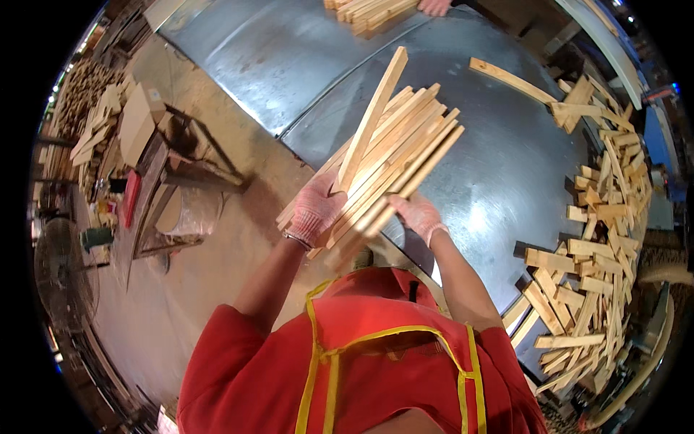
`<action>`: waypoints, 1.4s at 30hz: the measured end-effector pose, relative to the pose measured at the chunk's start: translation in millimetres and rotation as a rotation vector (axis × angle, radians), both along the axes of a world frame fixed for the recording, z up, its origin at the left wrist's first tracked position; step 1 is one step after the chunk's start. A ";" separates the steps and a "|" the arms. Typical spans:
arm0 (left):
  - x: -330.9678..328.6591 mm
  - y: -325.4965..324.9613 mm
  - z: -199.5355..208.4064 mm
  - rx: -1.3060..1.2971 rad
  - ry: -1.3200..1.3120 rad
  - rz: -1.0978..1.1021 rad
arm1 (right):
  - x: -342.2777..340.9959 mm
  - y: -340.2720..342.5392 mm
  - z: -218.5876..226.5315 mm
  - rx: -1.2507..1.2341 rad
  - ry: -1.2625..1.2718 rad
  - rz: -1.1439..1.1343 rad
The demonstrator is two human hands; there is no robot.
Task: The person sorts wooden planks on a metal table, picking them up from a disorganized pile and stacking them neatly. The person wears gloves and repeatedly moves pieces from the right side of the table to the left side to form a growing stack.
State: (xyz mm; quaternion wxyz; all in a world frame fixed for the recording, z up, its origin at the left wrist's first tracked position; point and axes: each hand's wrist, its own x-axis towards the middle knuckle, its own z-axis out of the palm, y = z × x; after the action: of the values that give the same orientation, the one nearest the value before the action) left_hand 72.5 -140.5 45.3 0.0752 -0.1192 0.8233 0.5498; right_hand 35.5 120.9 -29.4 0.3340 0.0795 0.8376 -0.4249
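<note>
A bundle of long, pale wooden strips point(405, 152) lies slantwise across the near edge of the metal table, its near ends jutting past that edge. My left hand point(318, 210), in a pinkish knit glove, is closed round the lower end of one wooden strip point(374, 119) that crosses the others at a steeper angle. On the bundle's other side, my right hand point(418, 215), gloved alike, grips the outermost strip point(426, 168). The near ends by my right hand are smeared by motion. Some fingers of both hands are hidden by the wood.
The dark metal table point(499, 159) carries a big heap of wood offcuts point(596, 267) on the right. One long piece point(510, 79) points out from it. Across the table another person's gloved hand point(435, 6) is at a second stack point(369, 13). A standing fan point(66, 275) is far left.
</note>
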 end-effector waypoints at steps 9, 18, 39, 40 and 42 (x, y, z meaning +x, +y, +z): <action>21.5 102.0 6.3 0.623 -0.201 -0.505 | 122.9 28.6 31.2 -0.726 -0.352 -0.156; 24.0 186.3 -42.8 0.504 -0.415 -0.694 | -0.7 450.0 194.6 -0.518 1.027 -0.896; 84.6 86.8 -17.5 -0.545 0.294 -0.415 | 23.5 294.1 152.0 0.541 0.707 0.119; 94.0 62.4 -16.2 -0.534 0.297 -0.363 | 12.9 266.6 151.4 0.420 0.733 0.031; 124.2 16.7 -21.1 -0.554 0.194 -0.258 | -7.4 229.1 140.0 0.165 0.658 -0.154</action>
State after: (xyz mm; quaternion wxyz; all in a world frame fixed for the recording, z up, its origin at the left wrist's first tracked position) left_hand 196.7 -123.8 24.2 0.0302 0.0235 0.9533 0.2996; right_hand 28.2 350.0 110.6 0.0053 0.0280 0.9235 -0.3824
